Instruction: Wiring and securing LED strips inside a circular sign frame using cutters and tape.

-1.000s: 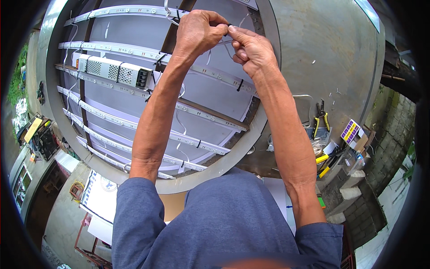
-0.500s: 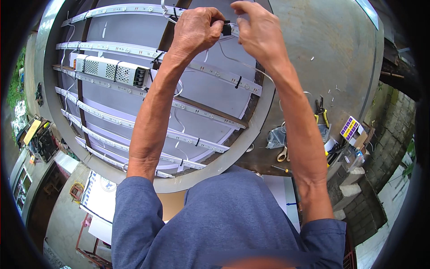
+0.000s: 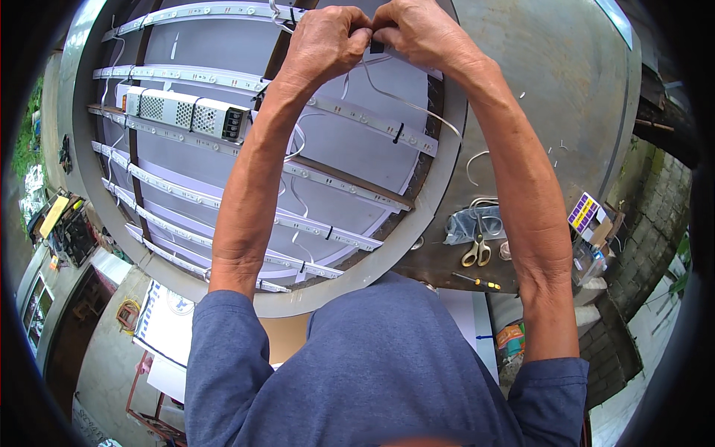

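A round, grey-rimmed frame (image 3: 449, 160) holds rows of white LED light strips (image 3: 357, 115) fastened with black cable ties. Over its far part, my left hand (image 3: 328, 45) and my right hand (image 3: 426, 36) meet with fingertips pinched together. Just below the fingertips a small black piece (image 3: 377, 47) shows beside a strip; what the fingers grip is hidden. A thin white wire (image 3: 395, 97) runs from there toward the frame's right rim. Left of my left forearm, a perforated metal power supply (image 3: 185, 114) is tied across the strips.
On the metal table (image 3: 521, 45) right of the frame lie scissors (image 3: 477, 253), a clear plastic bag (image 3: 462, 226), a yellow-and-black screwdriver (image 3: 477, 281) and small white scraps. A purple-and-yellow box (image 3: 583, 212) stands farther right. Papers (image 3: 165, 328) rest at lower left.
My right hand has moved left to meet my left hand, and its spread fingers have closed. My right forearm has swung outward, uncovering the scissors. My left hand has barely moved.
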Motion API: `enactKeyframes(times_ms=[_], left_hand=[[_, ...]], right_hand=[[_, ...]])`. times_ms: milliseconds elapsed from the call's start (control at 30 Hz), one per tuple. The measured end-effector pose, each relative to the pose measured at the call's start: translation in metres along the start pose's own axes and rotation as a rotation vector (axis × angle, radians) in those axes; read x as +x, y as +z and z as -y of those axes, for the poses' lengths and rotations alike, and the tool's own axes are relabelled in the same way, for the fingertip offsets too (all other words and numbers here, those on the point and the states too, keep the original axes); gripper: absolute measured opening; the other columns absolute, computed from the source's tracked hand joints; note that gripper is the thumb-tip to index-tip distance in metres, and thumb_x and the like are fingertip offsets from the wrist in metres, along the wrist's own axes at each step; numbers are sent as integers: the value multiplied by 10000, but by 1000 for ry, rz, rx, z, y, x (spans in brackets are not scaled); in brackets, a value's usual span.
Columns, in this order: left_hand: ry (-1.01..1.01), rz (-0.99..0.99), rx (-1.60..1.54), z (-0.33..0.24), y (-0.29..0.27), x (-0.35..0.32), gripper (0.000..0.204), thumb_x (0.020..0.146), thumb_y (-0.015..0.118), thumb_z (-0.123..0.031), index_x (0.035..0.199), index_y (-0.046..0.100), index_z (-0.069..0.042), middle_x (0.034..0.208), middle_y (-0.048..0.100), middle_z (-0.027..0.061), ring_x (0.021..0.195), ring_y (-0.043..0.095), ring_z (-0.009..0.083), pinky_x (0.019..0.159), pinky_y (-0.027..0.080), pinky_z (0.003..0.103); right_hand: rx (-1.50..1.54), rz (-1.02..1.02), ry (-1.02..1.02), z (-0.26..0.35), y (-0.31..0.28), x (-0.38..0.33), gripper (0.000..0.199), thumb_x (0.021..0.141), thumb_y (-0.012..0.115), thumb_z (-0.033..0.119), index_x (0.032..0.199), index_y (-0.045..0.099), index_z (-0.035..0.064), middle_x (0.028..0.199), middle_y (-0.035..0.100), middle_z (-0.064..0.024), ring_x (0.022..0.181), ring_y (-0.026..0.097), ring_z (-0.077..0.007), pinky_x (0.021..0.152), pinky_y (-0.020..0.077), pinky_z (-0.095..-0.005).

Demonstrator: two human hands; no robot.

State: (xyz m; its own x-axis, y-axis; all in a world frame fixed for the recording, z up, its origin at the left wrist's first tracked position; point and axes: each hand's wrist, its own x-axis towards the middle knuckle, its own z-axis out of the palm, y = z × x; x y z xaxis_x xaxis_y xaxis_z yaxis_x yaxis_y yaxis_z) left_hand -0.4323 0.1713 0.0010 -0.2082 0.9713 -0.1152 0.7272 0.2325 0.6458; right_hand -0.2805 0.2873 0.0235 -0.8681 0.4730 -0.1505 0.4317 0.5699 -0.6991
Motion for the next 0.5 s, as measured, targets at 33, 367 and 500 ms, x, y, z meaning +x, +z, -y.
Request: enactKeyframes(times_ms=[33, 367, 500], left_hand=[[-26, 10, -19, -1, -2, -1, 240, 938, 680, -233, 1084, 769, -65, 932, 774, 116, 827, 743, 226, 779, 575, 336], [42, 46, 25, 2, -7, -8, 266, 919, 739, -271, 1101, 783, -81, 960, 782, 110, 831, 741, 212, 787, 576, 342], [-26, 22, 41, -4, -7, -10, 234, 908, 751, -256, 1062, 798, -85, 928, 785, 102, 827, 749, 204, 779, 582, 327]], right_hand=[[2, 2, 0, -2, 1, 2, 135, 817, 654, 72, 869, 754, -2, 809, 694, -264, 796, 710, -412, 739, 573, -457], [-146, 52, -39, -3, -1, 6, 161, 865, 586, 77, 853, 714, -21, 778, 687, -266, 776, 699, -429, 707, 570, -470], [-137, 29, -101, -5, 1, 5, 155, 872, 586, 76, 854, 706, -20, 775, 684, -264, 777, 695, -435, 704, 566, -477]])
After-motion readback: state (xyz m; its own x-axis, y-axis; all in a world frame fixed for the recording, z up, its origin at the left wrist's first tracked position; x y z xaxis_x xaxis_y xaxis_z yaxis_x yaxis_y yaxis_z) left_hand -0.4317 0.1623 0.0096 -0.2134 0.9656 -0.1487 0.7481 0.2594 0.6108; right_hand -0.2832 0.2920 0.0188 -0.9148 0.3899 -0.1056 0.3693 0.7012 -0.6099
